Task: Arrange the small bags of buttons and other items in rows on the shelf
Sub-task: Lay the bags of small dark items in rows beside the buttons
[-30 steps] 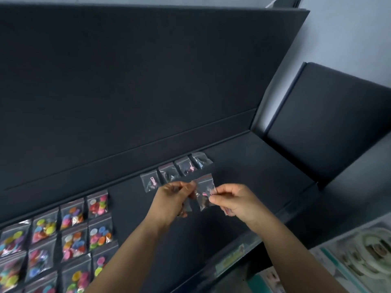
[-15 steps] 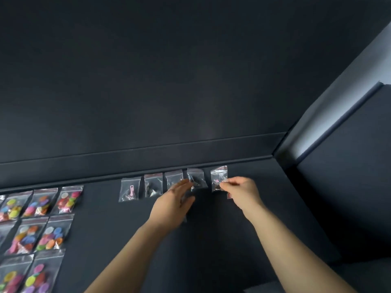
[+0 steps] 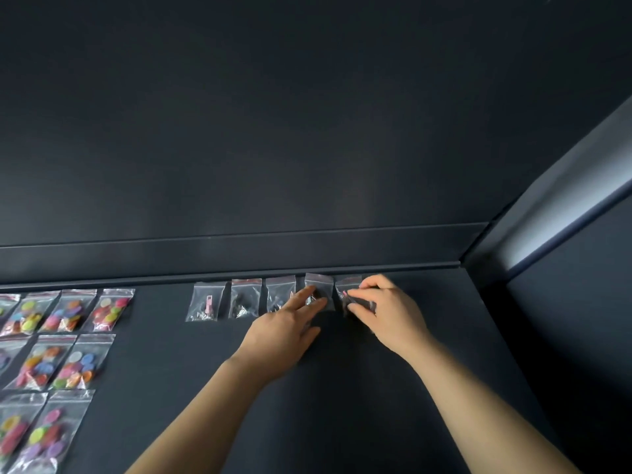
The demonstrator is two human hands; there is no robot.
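Plastic bag [image 3: 346,288] sits, seemingly pinched, beneath the right hand [image 3: 386,313].

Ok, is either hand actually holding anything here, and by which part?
The right hand pinches the rightmost small bag by its lower right side; the left hand only rests straight fingers on the neighbouring bag.

Dark shelf [image 3: 376,405], seen from above. Five small clear zip bags lie flat in one row along its back edge: first bag [image 3: 206,302], holding a pink piece; second bag [image 3: 245,299]; third bag [image 3: 279,291]; fourth bag [image 3: 318,283], under straight fingertips of the left hand [image 3: 284,333]; fifth bag [image 3: 346,288], pinched by the right hand [image 3: 390,313]. At far left, button bags [image 3: 111,307] of mixed colours lie in three rows.
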